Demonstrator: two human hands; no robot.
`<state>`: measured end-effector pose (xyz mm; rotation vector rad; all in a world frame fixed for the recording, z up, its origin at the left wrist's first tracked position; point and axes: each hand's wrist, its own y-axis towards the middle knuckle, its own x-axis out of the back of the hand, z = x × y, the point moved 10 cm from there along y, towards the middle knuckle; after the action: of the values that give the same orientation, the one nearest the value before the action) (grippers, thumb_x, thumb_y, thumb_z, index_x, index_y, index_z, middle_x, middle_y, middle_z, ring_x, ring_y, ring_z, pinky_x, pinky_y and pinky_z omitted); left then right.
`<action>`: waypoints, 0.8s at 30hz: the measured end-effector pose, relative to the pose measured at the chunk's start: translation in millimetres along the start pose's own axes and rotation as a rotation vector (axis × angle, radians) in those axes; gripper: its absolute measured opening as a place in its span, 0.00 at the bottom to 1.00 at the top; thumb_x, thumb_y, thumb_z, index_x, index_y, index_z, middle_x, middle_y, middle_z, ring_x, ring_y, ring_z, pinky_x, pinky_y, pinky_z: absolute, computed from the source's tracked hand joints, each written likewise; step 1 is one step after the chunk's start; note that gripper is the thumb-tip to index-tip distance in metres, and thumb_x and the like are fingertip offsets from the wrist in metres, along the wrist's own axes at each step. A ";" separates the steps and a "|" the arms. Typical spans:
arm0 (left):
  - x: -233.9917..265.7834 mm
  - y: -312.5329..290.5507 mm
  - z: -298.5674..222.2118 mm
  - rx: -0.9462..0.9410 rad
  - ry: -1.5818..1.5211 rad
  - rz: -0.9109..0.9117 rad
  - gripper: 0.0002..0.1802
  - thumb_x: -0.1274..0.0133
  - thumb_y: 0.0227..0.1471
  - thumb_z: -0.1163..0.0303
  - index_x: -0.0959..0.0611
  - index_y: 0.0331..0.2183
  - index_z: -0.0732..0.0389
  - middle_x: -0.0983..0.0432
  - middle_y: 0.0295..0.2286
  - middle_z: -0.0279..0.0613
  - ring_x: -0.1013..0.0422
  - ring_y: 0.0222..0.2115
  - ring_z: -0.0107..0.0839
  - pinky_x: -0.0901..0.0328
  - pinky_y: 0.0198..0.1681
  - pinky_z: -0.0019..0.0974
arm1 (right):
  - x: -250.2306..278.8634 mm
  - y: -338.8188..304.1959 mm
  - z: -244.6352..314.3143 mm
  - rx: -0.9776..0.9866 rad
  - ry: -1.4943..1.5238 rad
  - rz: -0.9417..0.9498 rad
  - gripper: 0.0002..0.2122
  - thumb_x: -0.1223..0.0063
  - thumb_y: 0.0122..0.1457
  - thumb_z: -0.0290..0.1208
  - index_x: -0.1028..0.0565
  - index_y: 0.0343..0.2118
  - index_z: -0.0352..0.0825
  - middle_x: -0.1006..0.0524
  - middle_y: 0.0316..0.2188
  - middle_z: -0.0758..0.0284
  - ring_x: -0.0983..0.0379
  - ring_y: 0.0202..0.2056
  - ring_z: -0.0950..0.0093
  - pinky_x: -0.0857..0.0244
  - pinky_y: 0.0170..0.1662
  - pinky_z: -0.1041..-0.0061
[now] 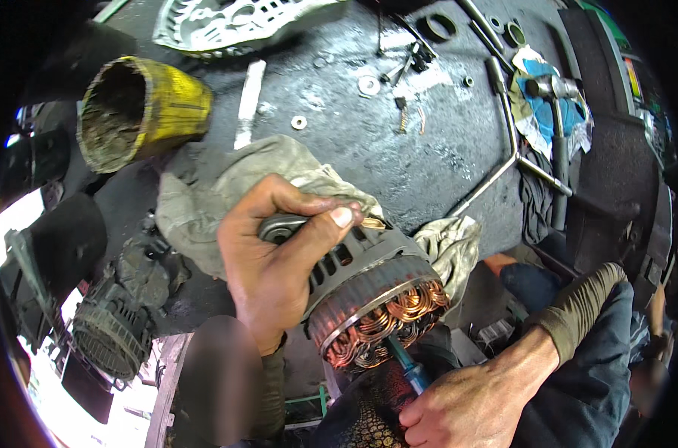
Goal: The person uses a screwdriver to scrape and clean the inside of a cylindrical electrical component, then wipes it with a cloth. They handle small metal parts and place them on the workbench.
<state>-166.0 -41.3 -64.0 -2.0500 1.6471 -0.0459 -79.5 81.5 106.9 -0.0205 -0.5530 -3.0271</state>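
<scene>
At the near edge of the desk [421, 172], we hold a slotted alternator [372, 297] tilted, its copper windings [413, 302] turned toward us. Our left hand [271, 261] lies against it, the grip drawn closed, thumb and forefinger pinching one small brass-coloured piece [374, 223]. Our right hand [466, 407] has its grip wrapped about one teal-handled tool [412, 373], whose shaft reaches the windings; whether its tip presses on them we cannot tell. Good practice, we judge, is to brace the body firmly, guide the shaft straight, and avoid scraping the wire. Counting, we find one alternator in hand, one dark slotted housing [109, 340] at left, one yellow tapered container [176, 97], one pale metal casting [279, 28], two flat washers [362, 82], one hammer [559, 142] and one branched steel wrench [514, 155]. Smaller loose parts remain too indistinct to count.
</scene>
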 end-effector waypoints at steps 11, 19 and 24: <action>-3.3 3.7 -4.0 -0.080 -0.020 0.069 0.07 0.35 0.56 0.85 0.19 0.32 0.67 0.14 0.33 0.48 0.17 0.38 0.30 0.24 0.44 0.33 | 26.1 -12.2 8.2 0.103 -0.032 -0.607 0.14 0.40 0.49 0.29 0.34 0.13 0.40 0.36 0.17 0.70 0.38 0.18 0.70 0.47 0.25 0.68; 2.9 7.2 0.4 -0.093 -0.020 0.077 0.10 0.31 0.53 0.81 0.19 0.27 0.64 0.16 0.31 0.40 0.21 0.35 0.24 0.29 0.42 0.31 | -50.5 -11.5 6.0 -0.318 -0.439 0.837 0.08 0.40 0.51 0.37 0.17 0.21 0.42 0.19 0.23 0.69 0.21 0.31 0.70 0.32 0.43 0.73; 5.1 7.3 -1.0 -0.095 0.147 0.031 0.12 0.30 0.52 0.82 0.20 0.27 0.64 0.17 0.30 0.37 0.22 0.35 0.22 0.29 0.42 0.30 | -20.1 14.4 -1.6 -0.198 -0.089 0.366 0.10 0.42 0.51 0.39 0.22 0.18 0.39 0.21 0.19 0.68 0.23 0.25 0.67 0.32 0.34 0.68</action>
<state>-171.6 -47.3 -67.4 -2.1361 1.8005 -0.1118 -58.5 68.7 110.0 -0.2390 -0.2209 -2.7162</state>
